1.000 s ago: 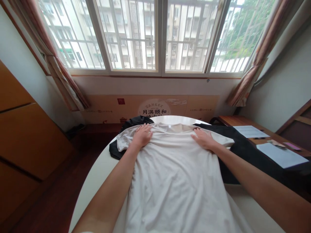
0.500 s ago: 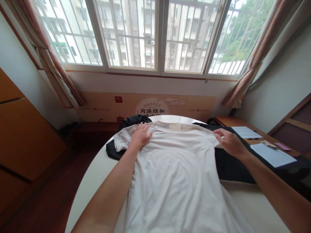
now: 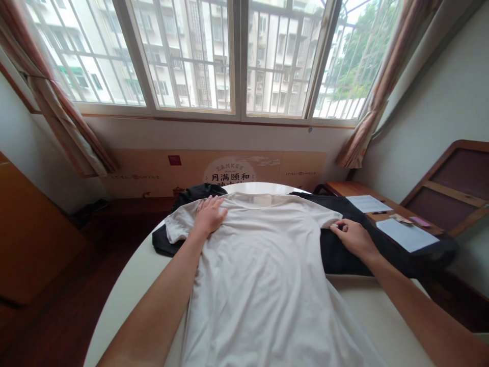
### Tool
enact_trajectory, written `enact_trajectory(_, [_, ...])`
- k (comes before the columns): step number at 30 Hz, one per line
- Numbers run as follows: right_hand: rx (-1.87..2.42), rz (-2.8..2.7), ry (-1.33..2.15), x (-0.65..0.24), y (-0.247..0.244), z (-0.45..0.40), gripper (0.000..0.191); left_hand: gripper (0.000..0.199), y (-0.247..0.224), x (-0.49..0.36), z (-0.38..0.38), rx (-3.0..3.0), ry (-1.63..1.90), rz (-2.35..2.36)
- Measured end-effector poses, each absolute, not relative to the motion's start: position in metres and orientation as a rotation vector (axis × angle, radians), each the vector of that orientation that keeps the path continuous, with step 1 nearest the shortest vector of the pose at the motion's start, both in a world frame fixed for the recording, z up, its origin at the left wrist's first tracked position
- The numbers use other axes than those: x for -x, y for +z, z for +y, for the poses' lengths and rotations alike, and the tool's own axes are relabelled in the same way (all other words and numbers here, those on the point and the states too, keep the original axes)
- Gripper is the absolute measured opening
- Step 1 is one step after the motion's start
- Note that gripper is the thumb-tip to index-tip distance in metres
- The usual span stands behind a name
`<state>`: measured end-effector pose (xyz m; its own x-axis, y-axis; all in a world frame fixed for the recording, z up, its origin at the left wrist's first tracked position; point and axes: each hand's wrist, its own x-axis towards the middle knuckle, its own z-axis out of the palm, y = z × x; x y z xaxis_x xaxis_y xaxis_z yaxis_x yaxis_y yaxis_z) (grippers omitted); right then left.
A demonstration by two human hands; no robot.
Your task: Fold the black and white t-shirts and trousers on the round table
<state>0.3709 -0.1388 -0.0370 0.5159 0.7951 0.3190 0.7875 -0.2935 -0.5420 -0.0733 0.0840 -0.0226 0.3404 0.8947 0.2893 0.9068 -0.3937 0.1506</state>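
Left grip (image 3: pixel 208 215) open on the pale T-shirt (image 3: pixel 260 290) — right grip (image 3: pixel 355 238) open (slightly curled) on black cloth (image 3: pixel 342 255).

An off-white short-sleeved T-shirt (image 3: pixel 260 290) lies spread flat, lightly creased, on a round white table (image 3: pixel 126 285), collar toward the far side, body running off toward the near edge, sleeves stretched left and right over dark black fabric (image 3: pixel 344 257).

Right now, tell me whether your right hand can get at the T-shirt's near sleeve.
Probably yes: the right hand rests on the black garment right beside the white T-shirt's sleeve, and nothing appears to lie between them.
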Motion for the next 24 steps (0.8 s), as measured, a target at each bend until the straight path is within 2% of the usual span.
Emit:
enact_trajectory(7, [1.711,-1.101,0.091,-0.378,-0.04,-0.149,0.028,0.061,-0.022,0.073,0.085,2.536,-0.521,-1.722])
enact_trajectory(13, [2.0,-1.279,-0.192,-0.395,-0.04,-0.153,0.016,0.061,-0.022,0.071,0.087,2.543,-0.524,-1.723])
enact_trajectory(18, [1.91,-1.417,-0.266,-0.363,-0.018,-0.173,0.024,0.061,-0.025,0.072,0.088,2.532,-0.533,-1.711])
enact_trajectory(24, [1.854,-1.909,0.276,-0.277,-0.002,-0.262,0.042,0.059,-0.024,0.073,0.082,2.528,-0.528,-1.702])
